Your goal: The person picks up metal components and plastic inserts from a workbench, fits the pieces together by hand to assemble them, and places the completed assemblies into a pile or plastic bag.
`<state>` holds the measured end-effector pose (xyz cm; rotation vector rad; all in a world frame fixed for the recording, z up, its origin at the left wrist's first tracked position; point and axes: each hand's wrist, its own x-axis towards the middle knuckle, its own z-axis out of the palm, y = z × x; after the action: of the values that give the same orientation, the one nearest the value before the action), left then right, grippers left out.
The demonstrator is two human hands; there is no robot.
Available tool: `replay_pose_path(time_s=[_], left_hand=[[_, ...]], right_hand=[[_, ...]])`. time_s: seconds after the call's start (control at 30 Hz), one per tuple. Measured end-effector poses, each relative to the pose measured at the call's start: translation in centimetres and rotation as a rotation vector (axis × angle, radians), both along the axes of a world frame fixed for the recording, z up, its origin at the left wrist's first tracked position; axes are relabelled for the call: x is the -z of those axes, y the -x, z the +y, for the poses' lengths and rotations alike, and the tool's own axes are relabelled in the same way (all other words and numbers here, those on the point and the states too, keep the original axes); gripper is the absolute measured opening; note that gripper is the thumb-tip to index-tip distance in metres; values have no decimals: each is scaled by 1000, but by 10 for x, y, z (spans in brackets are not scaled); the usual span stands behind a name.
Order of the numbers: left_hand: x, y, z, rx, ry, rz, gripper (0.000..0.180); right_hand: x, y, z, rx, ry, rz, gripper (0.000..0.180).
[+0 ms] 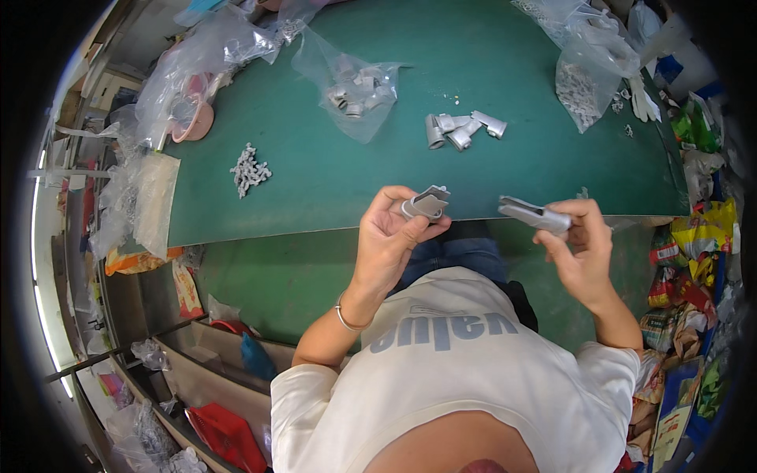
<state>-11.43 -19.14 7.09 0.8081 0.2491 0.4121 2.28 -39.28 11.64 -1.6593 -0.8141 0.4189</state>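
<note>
Above the near edge of the green table (331, 201), my left hand (389, 232) grips a short silver metal fitting (426, 202) between thumb and fingers. A longer silver metal fitting (535, 214), slotted at its free end, is pinched in my right hand (582, 246). The two pieces are apart, the right one's slotted end pointing toward my left hand. Beyond my hands, several similar silver fittings (464, 130) lie in a loose cluster. To the left sits a small heap of little grey metal parts (250, 170).
A clear bag of silver fittings (363, 93) lies at the far middle. Another bag of small grey parts (579, 91) is at the far right, near a white glove (645, 101). At left are a pink basket (194, 118) and plastic bags; colourful packages (694, 244) line the right side.
</note>
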Motion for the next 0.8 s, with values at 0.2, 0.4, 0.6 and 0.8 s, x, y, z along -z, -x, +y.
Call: replay_pose_path(time_s=[0.2, 0.4, 0.6, 0.8], left_hand=[[6, -5, -11, 3, -214, -90, 22], [5, -7, -16, 61, -209, -190, 21], [2, -10, -16, 108, -116, -124, 21], [2, -12, -16, 132, -66, -152, 22]], right_hand=[[39, -12, 6, 123, 10, -340, 23], [94, -69, 5, 306, 288, -331, 20], [132, -99, -5, 413, 345, -496, 21], [131, -113, -11, 515, 419, -619, 20]])
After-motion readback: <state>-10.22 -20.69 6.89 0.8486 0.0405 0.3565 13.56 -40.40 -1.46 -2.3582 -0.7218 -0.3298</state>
